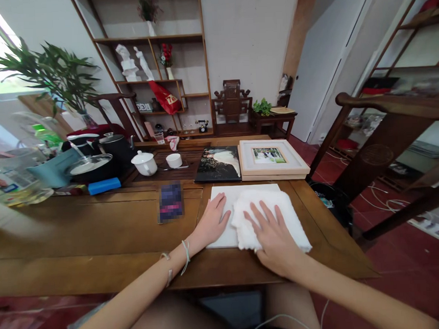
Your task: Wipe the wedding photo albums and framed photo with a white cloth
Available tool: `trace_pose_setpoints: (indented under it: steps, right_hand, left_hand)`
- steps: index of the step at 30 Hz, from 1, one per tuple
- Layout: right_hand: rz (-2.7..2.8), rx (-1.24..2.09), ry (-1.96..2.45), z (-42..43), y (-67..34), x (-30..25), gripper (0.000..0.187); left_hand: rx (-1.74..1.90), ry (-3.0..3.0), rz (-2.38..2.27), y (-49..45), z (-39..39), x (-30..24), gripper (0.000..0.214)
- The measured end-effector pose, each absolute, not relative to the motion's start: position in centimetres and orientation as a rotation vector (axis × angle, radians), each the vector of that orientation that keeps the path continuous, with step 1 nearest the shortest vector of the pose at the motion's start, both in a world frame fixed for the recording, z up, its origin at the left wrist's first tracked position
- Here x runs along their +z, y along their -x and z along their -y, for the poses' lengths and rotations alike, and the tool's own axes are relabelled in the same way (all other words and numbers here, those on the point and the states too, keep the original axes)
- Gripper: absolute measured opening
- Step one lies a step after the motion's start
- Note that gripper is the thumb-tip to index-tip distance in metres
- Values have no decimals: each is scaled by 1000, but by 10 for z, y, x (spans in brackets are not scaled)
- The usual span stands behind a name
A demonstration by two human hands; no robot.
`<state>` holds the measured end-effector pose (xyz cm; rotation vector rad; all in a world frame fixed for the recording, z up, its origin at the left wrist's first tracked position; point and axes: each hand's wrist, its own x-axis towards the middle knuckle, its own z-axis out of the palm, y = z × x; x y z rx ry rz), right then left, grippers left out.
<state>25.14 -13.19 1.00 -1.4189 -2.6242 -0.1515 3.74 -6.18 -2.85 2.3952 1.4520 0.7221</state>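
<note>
Right grip (272, 233) spread flat on white cloth (294, 222); left grip (210, 221) flat, unclenched, on white panel (223, 238); worktop (116, 229) beneath.

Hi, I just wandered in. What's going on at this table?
A person has both hands at a flat white panel on the wooden table. The left hand rests on its left side, while the right hand lies spread on a folded white cloth that covers much of the panel. Just beyond lie a dark photo print and a light-framed picture, neither touched by the hands.
</note>
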Motion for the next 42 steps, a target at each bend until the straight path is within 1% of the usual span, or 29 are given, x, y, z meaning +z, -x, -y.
trace_pose_setpoints:
  steps: [4,9,13,16,19,21,25,28,30,34,35,38,42]
  right_hand:
    - [2670,-119,1305,146,-252,9,82]
    - [2656,-92,1495,101,-251,19,73]
    - [2665,-188,1531,77,-232,26,70]
    - [2713,-329,1487,90,-211,22,69]
    - [2752,-448,1449,123,-193,16,64]
    - [2775,-470,1355,147,-185,12,66]
    - [2817,-331,1212,165,-188,16,73]
    - [2791,-147,1270,145,-200,25,70]
    - [2739,-30,1326,121,-209,32,65]
    - [2541,194,1472,72,-216,44,39]
    - [2497,220,1513,62,-215,46,38]
    - [2423,269,1573,35,-204,50,45]
    - [2410,391,1545,10,-179,53,52]
  left_hand:
    - [711,-2404,-1458,-37,61,-32,50]
    - [760,-2385,-1438,-36,59,-37,47]
    - [810,-2367,-1404,-32,56,-43,46]
    - [813,-2363,-1341,-26,54,-47,50]
    - [801,-2372,-1247,-19,50,-48,55]
    - [788,-2364,-1224,-16,48,-48,53]
    - [782,-2324,-1280,-16,44,-48,48]
    - [785,-2339,-1242,-16,45,-48,50]
    - [799,-2345,-1217,-17,47,-48,51]
    - [837,-2341,-1248,-22,50,-45,50]
    - [848,-2348,-1250,-23,50,-44,50]
    - [867,-2369,-1259,-27,51,-42,52]
    - [857,-2386,-1294,-27,51,-39,51]
